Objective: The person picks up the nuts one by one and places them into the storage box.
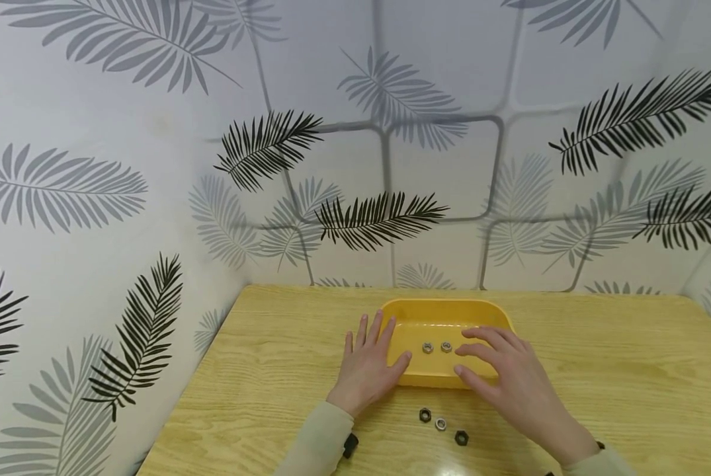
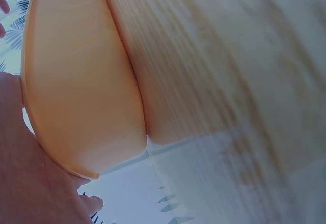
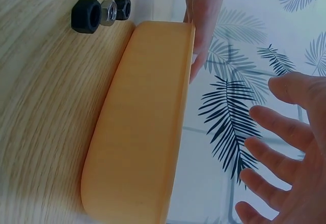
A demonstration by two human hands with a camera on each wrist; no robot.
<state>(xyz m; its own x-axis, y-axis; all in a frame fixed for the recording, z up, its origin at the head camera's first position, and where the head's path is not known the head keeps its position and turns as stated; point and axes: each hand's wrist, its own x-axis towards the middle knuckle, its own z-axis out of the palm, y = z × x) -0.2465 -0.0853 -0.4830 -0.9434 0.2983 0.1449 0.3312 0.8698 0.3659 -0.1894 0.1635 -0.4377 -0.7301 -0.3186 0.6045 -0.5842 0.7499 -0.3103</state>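
A yellow plastic tray stands on the table, with two silver hex nuts inside, a left nut and a right nut. My left hand lies over the tray's left rim, fingers extended and thumb over the near corner. Above the tray's right side is my right hand, its fingers spread and slightly bent, holding nothing. In front of the tray lie a black nut, a silver nut and another black nut. The right wrist view shows the tray's wall below the spread fingers.
The wood-grain table extends to both sides of the tray. Behind it rises a pale wall with a leaf pattern. A dark band piece shows at the left wrist.
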